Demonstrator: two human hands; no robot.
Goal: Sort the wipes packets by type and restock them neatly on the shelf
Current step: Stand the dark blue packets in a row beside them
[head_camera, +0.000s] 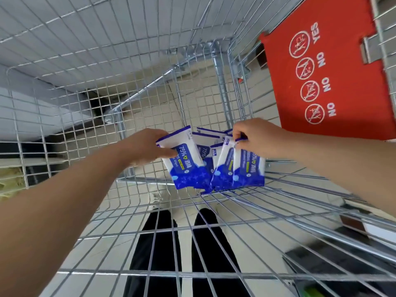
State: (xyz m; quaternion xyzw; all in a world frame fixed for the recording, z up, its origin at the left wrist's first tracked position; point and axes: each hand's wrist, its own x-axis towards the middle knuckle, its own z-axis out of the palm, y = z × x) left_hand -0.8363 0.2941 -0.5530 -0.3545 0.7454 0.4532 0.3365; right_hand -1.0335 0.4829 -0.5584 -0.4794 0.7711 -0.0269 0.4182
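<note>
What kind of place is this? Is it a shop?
Most likely a shop or supermarket. The left hand and right hand hold matching blue-and-white wipes packets inside a wire shopping trolley, and its red flap shows YES and NO safety pictures.

Wipes packets [205, 155]: flat, white at 12 o'clock, blue at 6 o'clock, printed "75%". They form a fanned cluster above the cart [278, 202] floor. Left packet [185, 161], at 9 o'clock, is gripped by the left hand [145, 146]. Right packets [246, 168], at 3 o'clock, are pinched at the top edge by the right hand [257, 136].
</note>
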